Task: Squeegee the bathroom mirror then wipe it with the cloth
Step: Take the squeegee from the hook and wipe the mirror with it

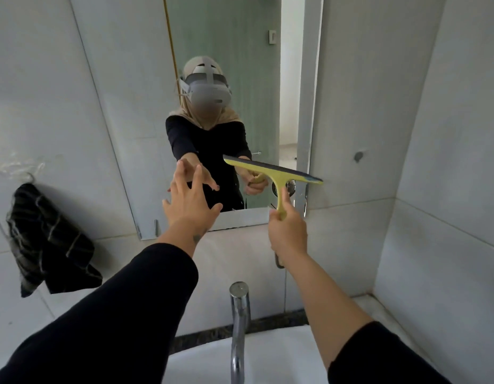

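Note:
A tall frameless mirror [146, 106] hangs on the tiled wall ahead. My right hand [288, 231] grips the handle of a yellow squeegee [276, 174], whose dark rubber blade lies tilted against the mirror's lower right part. My left hand [189, 198] is open with fingers spread, its fingertips at or touching the lower middle of the glass. A dark checked cloth [49, 242] hangs on the wall to the left of the mirror, apart from both hands.
A chrome tap [239, 325] rises from a white basin [282, 356] directly below my arms. Tiled walls close in on the left and right; the right wall forms a corner near the mirror's edge. The mirror shows my reflection and a doorway.

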The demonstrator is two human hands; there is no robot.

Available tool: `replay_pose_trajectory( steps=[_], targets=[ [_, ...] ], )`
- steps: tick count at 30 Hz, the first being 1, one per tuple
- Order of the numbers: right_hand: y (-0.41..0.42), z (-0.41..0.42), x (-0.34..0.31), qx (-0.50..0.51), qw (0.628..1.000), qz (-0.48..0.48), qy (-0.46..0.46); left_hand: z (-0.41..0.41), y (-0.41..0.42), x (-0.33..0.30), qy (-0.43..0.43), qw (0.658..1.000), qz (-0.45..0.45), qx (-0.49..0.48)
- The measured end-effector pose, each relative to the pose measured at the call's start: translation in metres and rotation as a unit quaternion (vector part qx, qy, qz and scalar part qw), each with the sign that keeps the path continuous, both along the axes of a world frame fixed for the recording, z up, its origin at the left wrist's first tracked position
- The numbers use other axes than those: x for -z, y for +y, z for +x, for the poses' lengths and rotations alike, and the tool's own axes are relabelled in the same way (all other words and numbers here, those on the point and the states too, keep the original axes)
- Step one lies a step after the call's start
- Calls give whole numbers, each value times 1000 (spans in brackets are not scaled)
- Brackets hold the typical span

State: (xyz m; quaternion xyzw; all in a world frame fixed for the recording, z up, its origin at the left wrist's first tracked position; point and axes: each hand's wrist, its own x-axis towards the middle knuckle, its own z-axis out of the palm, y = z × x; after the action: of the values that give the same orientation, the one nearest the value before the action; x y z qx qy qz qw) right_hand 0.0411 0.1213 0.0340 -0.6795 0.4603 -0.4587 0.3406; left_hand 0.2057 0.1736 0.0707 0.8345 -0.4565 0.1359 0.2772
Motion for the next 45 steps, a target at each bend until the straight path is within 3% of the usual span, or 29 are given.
replay_pose_trajectory(
  steps=[6,11,25,35,45],
  targets=[
    [24,34,13,0,994,60,-94,14,15,5,-30,999,-10,-4],
    [47,68,18,-21,993,54,-105,34,39,12,-39,998,2,-39],
    [85,112,46,-53,989,-112,85,62,89,45,4,995,27,-93],
    [50,59,44,-41,917,-205,339,39,70,67,30,995,64,-72],
    [18,20,36,-9,896,-226,382,-5,24,72,25,997,74,-15]
  ],
)
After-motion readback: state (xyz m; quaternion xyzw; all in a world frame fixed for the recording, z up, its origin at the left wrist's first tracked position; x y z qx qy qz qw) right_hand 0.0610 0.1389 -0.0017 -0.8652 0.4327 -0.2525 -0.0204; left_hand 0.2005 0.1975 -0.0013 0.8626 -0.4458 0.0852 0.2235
